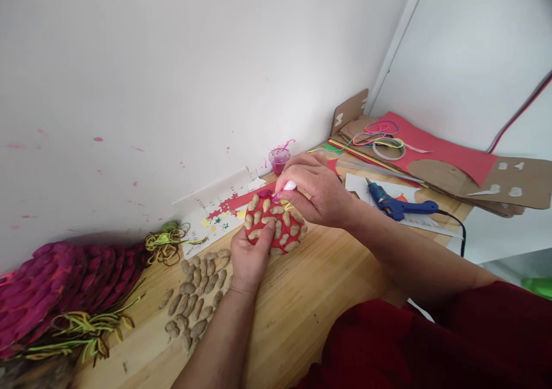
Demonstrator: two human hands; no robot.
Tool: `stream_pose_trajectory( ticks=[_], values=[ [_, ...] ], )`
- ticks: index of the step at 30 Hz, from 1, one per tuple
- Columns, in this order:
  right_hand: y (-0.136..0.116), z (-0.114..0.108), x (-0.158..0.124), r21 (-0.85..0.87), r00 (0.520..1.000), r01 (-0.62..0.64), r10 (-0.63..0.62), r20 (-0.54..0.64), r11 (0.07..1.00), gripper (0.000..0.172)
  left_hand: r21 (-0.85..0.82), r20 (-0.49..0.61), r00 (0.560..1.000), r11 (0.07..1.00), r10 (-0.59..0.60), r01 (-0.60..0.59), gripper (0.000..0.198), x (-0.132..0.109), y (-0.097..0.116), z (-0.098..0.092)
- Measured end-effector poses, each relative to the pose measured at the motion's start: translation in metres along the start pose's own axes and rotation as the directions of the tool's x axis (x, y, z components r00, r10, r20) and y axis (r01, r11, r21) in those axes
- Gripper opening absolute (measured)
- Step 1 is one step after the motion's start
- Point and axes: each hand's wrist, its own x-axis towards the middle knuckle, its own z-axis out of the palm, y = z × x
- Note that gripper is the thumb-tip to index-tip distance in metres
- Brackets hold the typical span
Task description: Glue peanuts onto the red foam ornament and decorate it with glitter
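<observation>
A round red disc [279, 243] covered with peanuts is held up over the wooden table, and my left hand [252, 254] grips its lower left edge with the thumb on top. My right hand [317, 191] is above the disc's upper edge, its fingers closed on a small white brush [288, 186] with a pink tip. The tip is at the top of the disc, beside a peanut [264, 194] coloured magenta. The other peanuts on the disc are plain tan. Behind my right hand stands a small clear cup [279, 158] of pink paint.
Loose peanuts [198, 291] lie left of my left forearm. Magenta-painted pieces [64, 285] with green and yellow strings are at the far left. A blue glue gun [399, 205] rests on paper at the right, before cardboard and red sheets [444, 153]. Paper stars [219, 211] lie near the wall.
</observation>
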Motion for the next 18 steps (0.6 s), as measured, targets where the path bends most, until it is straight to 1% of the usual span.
stream_pose_trajectory(
  ticks=[4, 11, 14, 18],
  values=[
    [0.0014, -0.0001, -0.0003, 0.025, 1.0, -0.001, 0.001, -0.01, 1.0, 0.017, -0.055, 0.011, 1.0, 0.998, -0.017, 0.018, 0.034, 0.0001, -0.0014, -0.0001],
    [0.0025, 0.0, -0.0006, 0.023, 1.0, -0.016, 0.016, -0.006, 1.0, 0.018, -0.069, 0.0, 0.999, 0.996, -0.052, 0.051, 0.037, 0.0002, -0.0013, 0.0003],
    [0.0024, -0.0004, -0.0006, 0.021, 1.0, -0.017, 0.017, 0.003, 1.0, 0.019, -0.094, -0.011, 0.999, 0.994, -0.052, 0.05, 0.037, 0.001, -0.0022, 0.0004],
    [0.0031, 0.0006, -0.0011, 0.027, 1.0, -0.019, 0.019, -0.016, 0.999, 0.018, -0.072, 0.001, 0.999, 0.997, -0.04, 0.04, 0.037, 0.0013, -0.0031, 0.0001]
  ],
)
